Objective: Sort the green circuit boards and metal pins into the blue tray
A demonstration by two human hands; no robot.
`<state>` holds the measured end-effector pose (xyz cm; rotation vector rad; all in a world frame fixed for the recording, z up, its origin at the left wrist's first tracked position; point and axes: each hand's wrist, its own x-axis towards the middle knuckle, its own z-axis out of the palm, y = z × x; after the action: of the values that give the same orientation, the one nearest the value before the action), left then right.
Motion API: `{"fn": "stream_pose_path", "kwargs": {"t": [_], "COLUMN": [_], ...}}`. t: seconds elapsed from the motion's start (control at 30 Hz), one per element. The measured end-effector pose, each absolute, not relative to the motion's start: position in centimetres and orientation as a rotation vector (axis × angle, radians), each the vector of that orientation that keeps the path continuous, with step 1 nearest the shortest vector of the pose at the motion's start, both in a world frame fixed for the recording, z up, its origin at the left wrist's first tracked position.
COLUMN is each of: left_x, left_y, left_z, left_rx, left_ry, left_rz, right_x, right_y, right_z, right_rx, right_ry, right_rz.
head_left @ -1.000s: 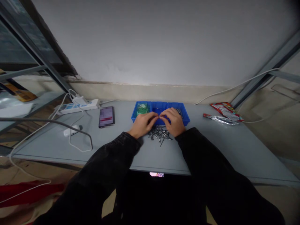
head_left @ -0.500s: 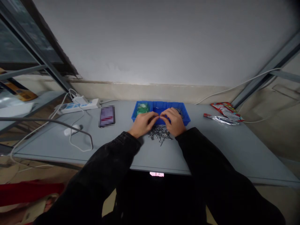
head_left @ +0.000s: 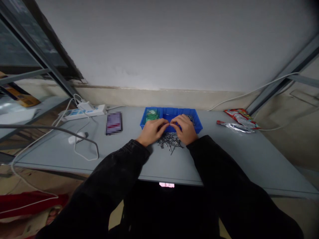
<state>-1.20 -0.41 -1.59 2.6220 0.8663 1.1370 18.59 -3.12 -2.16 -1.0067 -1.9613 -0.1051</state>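
Observation:
My left hand (head_left: 152, 130) and my right hand (head_left: 184, 128) meet fingertip to fingertip in front of the blue bins (head_left: 170, 111). Both are closed in a pinch on something too small to make out. Just below them on the table lies a loose pile of metal screws or pins (head_left: 170, 142), partly covered by my fingers. Green pieces (head_left: 152, 115) fill the left bin. Behind my hands the middle bin shows mostly its blue inside. Small metal parts (head_left: 191, 119) lie in the right bin, half hidden by my right hand.
On the left of the grey table (head_left: 119, 157) are a purple pixelated packet (head_left: 114, 122), a white power strip (head_left: 87, 113), a white plug-like piece (head_left: 76, 137) and looping cables. Red and silver wrappers (head_left: 240, 121) lie at the back right. A wall stands behind.
My hands hold almost the same position and pinch. At the lower left, a white cable now hangs lower, over the red cloth.

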Motion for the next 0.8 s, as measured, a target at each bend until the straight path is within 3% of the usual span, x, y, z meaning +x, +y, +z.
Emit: {"fn": "stream_pose_path", "kwargs": {"t": [0.8], "left_x": [-1.22], "left_y": [-0.35], "left_z": [-1.54], "left_rx": [2.627], "left_ry": [0.852], "left_rz": [1.131], "right_x": [18.69], "right_y": [-2.94], "right_z": [-2.38], "right_rx": [-0.995], "right_ry": [-1.975], "right_rz": [-0.101]}}
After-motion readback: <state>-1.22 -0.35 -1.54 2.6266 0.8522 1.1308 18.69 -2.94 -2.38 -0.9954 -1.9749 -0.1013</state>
